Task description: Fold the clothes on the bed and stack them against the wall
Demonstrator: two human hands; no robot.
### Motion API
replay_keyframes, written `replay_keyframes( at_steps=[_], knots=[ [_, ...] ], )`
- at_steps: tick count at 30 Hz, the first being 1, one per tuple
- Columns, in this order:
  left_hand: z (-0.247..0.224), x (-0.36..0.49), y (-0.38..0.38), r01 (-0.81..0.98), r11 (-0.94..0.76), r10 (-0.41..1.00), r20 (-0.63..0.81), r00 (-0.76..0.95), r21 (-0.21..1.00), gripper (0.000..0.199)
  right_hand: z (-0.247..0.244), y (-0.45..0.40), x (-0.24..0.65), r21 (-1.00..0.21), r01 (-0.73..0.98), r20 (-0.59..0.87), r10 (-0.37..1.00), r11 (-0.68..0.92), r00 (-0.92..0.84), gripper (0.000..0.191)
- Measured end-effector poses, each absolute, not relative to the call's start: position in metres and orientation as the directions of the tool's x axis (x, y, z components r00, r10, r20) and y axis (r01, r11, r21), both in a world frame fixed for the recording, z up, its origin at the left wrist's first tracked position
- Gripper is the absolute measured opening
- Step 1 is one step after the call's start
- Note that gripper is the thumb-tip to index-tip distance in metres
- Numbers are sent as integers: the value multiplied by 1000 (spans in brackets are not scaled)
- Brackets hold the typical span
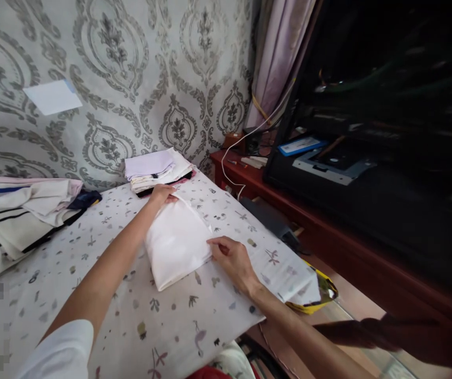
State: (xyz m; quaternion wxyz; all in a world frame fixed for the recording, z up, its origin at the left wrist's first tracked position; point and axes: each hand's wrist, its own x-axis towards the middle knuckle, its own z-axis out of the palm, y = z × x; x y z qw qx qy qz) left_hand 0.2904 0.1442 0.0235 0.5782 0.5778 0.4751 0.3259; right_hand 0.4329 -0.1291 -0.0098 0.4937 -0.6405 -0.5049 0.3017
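A folded white cloth (180,242), probably a garment, lies on the patterned bed sheet (194,326) in front of me. At its far left edge, my left hand (163,195) grips the fabric with curled fingers. My right hand (229,258) pinches the cloth's right edge between thumb and fingers. Just beyond the left hand stands a stack of folded clothes (157,171), with a lilac piece on top and dark cloth at the bottom.
More clothes (24,216) are heaped at the left, white with black stripes. The patterned wall closes off the back. On the right, a dark red wooden stand (289,202) holds a large black screen (387,105); a white cable (226,168) hangs near it. A yellow bag (316,295) sits beside the bed's edge.
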Motion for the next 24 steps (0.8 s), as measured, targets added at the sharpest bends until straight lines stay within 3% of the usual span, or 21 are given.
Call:
replay_keyframes(
  at_steps=[5,8,10,12,15,17,20,24],
  knots=[
    [22,278,125,165,67,936,-119,330,984,40,-5,-133,441,-875,484,126,959,-13,253,24],
    [25,254,95,292,-204,880,45,472,935,57,2,-138,446,-752,659,210,951,7,229,25],
    [26,236,70,417,-457,783,134,607,785,58,9,-137,440,-657,750,310,934,74,179,27],
    [23,222,44,519,-615,707,125,696,593,56,18,-131,424,-563,798,405,913,214,41,27],
    [9,212,18,585,-726,639,41,768,361,57,25,-116,387,-415,798,451,861,436,-236,21],
    [-2,209,12,559,-778,587,13,810,286,60,20,-107,364,-359,794,415,846,490,-334,20],
    [-11,208,18,505,-825,530,37,847,256,65,2,-102,345,-338,835,346,882,435,-320,41],
    [-4,216,43,515,-806,540,4,842,292,55,-19,-106,343,-297,896,252,932,329,-259,79]
  ],
)
